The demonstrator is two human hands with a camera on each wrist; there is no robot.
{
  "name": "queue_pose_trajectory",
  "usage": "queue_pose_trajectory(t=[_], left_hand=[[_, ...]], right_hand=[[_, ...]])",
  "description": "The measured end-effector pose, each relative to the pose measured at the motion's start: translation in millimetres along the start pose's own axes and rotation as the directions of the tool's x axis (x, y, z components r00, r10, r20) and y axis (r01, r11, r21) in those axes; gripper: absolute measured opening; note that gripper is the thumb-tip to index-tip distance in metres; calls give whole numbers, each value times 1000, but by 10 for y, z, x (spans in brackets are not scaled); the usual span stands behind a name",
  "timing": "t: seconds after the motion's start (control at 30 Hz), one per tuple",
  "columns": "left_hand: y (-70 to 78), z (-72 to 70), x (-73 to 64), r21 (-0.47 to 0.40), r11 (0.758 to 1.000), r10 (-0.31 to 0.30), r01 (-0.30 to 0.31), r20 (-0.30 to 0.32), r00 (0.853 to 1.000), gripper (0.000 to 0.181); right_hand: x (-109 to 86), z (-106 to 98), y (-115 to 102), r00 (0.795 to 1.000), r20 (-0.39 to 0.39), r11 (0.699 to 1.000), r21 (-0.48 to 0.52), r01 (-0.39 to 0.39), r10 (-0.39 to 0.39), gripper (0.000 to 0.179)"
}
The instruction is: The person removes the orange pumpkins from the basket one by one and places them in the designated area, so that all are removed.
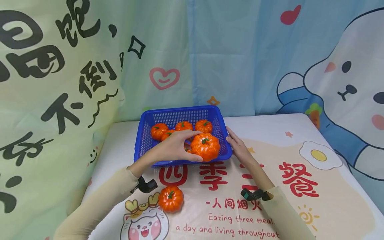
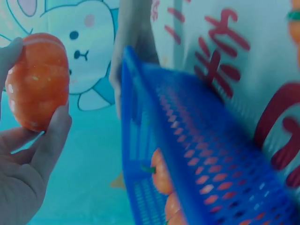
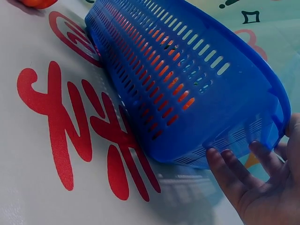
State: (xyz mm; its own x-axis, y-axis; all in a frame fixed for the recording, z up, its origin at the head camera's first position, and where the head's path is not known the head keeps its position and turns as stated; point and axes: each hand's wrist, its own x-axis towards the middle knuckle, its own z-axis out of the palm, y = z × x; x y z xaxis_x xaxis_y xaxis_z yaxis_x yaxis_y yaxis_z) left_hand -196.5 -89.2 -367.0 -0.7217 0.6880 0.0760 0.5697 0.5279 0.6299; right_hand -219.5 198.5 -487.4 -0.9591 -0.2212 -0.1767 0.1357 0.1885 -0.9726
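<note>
My left hand holds a small orange toy pumpkin with a green stem over the front right part of the blue plastic basket. In the left wrist view the thumb and fingers grip that pumpkin from opposite sides. Several similar pumpkins lie inside the basket, some partly hidden by the left hand. At the basket's right end, my right hand rests with spread, fairly straight fingers against the outer wall, one digit near the rim.
Another pumpkin sits on the printed tablecloth in front of the basket, near the left forearm. Behind the table hangs a printed curtain, close to the basket's back rim.
</note>
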Motion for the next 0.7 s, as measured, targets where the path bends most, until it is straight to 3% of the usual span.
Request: queue_pose_trajectory(t=[0.13,0.27,0.43,0.53,0.7], left_hand=[[30,197,-170,-18,1000,-10,10,4,1000,78],[41,427,-325,-37,998,-43,45,62,997,83],[-30,634,-410,-52,995,-81,85,78,994,80],[-104,737,-445,-16,995,-95,97,97,991,78],[-171,851,-491,72,992,-115,102,202,973,83]], right_hand=[[75,-24,119,1000,-8,1000,1,13,-13,59],[115,-41,184,1000,-11,1000,-4,23,-23,60],[94,-47,131,1000,-18,1000,4,15,-15,58],[25,-21,27,1000,-4,1000,7,8,-7,59],[-48,10,-88,1000,7,1000,5,-3,3,59]])
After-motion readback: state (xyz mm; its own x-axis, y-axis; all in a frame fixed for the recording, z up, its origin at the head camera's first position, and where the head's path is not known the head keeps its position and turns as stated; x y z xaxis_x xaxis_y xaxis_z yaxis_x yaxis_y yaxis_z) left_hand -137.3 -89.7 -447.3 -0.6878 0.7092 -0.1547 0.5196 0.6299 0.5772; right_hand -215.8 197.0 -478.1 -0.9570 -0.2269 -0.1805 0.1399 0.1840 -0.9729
